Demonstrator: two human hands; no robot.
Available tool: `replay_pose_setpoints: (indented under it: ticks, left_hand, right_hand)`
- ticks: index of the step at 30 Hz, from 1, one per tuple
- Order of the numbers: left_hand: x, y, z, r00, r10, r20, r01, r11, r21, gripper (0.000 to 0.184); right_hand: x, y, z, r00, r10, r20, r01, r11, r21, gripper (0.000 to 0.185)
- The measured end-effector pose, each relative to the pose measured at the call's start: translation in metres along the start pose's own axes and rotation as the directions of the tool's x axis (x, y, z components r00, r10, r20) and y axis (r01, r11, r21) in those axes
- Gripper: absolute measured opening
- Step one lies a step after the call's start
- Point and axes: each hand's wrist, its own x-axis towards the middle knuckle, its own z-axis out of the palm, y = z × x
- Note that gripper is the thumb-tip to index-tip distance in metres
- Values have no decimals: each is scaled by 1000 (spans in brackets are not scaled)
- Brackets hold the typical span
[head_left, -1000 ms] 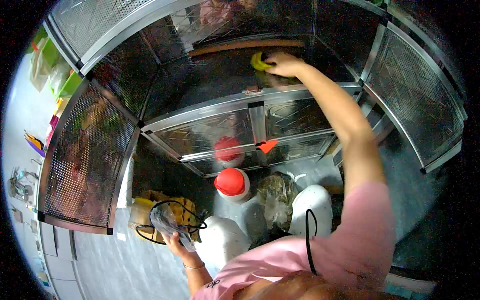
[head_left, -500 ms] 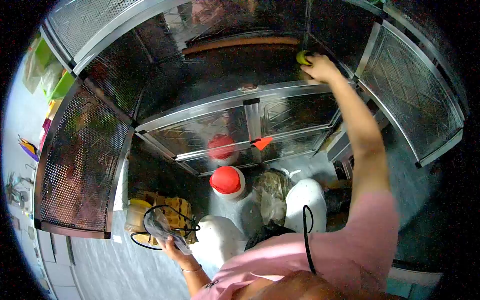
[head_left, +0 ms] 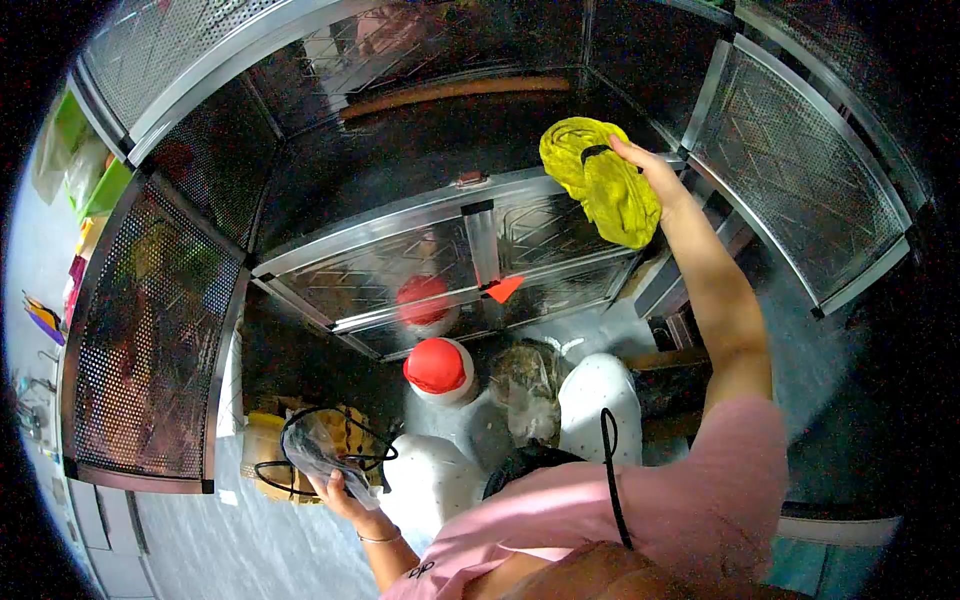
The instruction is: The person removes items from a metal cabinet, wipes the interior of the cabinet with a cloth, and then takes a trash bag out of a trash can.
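Observation:
My right hand [head_left: 652, 172] holds a folded yellow-green cloth [head_left: 602, 182] with a dark mark on it, over the front edge of a metal cabinet [head_left: 370, 225]. The cloth's broad side faces up, and only part of my fingers shows beside it. Low on the left, my left hand [head_left: 345, 496] grips a clear plastic bag [head_left: 322, 450]. A black cord [head_left: 372, 458] loops around the bag. Inside the cabinet, a brown strip [head_left: 455, 92] lies along the back of the dark shelf [head_left: 400, 150].
Perforated doors stand open at the left [head_left: 145, 335] and right [head_left: 805, 170]. A red-topped white container [head_left: 437, 367] and a bundle in clear plastic [head_left: 527, 385] stand on the floor by white footwear [head_left: 600, 405]. Green baskets [head_left: 103, 190] are at far left.
My right hand has moved right along the shelf, then out toward the cabinet's front edge with the cloth, which now shows its broad side. My left hand still holds the bag.

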Motion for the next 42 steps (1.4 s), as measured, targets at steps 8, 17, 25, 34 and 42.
replay_pose_setpoints:
  ticks: [8,17,25,34,42]
  left_hand:
    - [-1,4,-6,999,5,-42,-5,1000,19,66]
    - [3,-11,-30,994,106,-18,-100,973,209,66]
    - [-1,6,-9,1000,-12,-9,12,999,29,65]
    - [0,5,-20,997,-31,-69,30,999,-13,66]
    - [-6,10,5,999,-35,-31,33,997,-63,63]
  right_hand:
    - [-11,12,11,999,28,27,-33,972,232,42]
    - [20,-43,3,970,-224,94,241,940,-241,41]
    - [81,-87,-55,772,-585,-248,-484,-289,-826,66]
    - [173,-13,-58,947,-238,-216,-278,-268,-922,50]
    - [335,107,92,986,-85,142,121,-216,-969,34]
